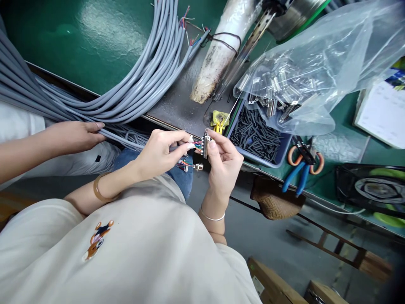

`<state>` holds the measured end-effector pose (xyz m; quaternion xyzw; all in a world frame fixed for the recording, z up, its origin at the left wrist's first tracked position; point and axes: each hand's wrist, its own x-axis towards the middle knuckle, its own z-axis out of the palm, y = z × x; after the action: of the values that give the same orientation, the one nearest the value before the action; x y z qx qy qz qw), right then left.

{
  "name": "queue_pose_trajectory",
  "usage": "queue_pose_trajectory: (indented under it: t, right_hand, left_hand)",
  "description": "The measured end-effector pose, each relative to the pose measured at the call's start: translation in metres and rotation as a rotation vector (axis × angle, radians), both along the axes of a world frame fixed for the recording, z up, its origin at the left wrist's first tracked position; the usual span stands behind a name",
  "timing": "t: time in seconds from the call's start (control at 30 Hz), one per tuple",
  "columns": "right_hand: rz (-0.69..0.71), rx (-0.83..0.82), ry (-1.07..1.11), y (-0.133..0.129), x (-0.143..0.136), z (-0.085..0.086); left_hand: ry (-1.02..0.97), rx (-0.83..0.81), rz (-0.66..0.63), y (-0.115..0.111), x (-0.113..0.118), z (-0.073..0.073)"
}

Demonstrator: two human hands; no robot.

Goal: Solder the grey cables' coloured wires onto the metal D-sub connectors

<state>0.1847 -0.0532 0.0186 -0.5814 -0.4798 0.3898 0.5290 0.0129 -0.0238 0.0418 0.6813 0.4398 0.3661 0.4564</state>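
Note:
My right hand [223,164] pinches a metal D-sub connector [206,145] between thumb and fingers, its row of pins facing left. Thin coloured wires [197,145] run from the connector toward my left hand [163,152]. That hand is closed on the grey cable's end, right behind where the wires fan out; the fingers cover most of it. Just below, another wired connector [198,167] hangs over the edge of the bench. To the left, a thick bundle of grey cables [158,84] curves across the green bench, some ends stripped to coloured wires.
Another person's hand [79,135] touches the cables at left. A blue tray [283,158] of short black sleeves and a plastic bag [341,63] of connectors lie right. Nearby are pliers [299,175], yellow cutters [219,125], a wrapped tube [218,59] and a fan [373,188].

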Motion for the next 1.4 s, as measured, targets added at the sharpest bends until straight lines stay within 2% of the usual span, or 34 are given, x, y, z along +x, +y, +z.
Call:
queue_pose_trajectory:
  t: [0.1,0.2,0.47,0.6,0.67,0.73,0.87,0.93,1.07,1.23,1.4]
  right_hand:
    - [-0.010,0.015,-0.005,0.001,-0.001,0.001]
    - [-0.023,0.033,-0.016,0.001,-0.002,0.002]
    - [-0.143,0.154,-0.172,-0.004,0.004,0.005]
    - [-0.149,0.158,-0.186,-0.015,0.010,0.010]
    - [-0.148,0.223,-0.232,-0.020,0.013,0.010]
    - [-0.130,0.357,-0.338,-0.022,0.014,0.009]
    - [0.010,0.541,-0.617,-0.019,0.011,0.001]
    - [0.000,0.527,-0.649,-0.017,0.008,-0.004]
    - [-0.063,0.405,-0.498,-0.016,0.003,-0.011]
    - [-0.056,0.318,-0.381,-0.017,0.001,-0.007]
    - [-0.068,0.307,-0.387,-0.015,0.000,-0.008]
  left_hand:
    - [-0.091,-0.185,-0.033,0.005,-0.001,0.000]
    - [-0.148,-0.282,-0.038,0.008,-0.002,0.000]
    - [-0.157,-0.307,0.000,0.006,-0.001,-0.002]
    - [-0.163,-0.322,0.004,0.006,0.000,-0.001]
    - [-0.163,-0.328,0.007,0.006,0.000,-0.001]
    - [-0.161,-0.334,0.007,0.006,0.000,-0.001]
    - [-0.192,-0.360,-0.003,0.007,-0.001,0.001]
    - [-0.224,-0.390,-0.018,0.009,-0.002,0.002]
    - [-0.279,-0.443,-0.048,0.012,-0.004,0.005]
    - [-0.292,-0.463,-0.046,0.012,-0.005,0.004]
    - [-0.296,-0.464,-0.032,0.011,-0.005,-0.001]
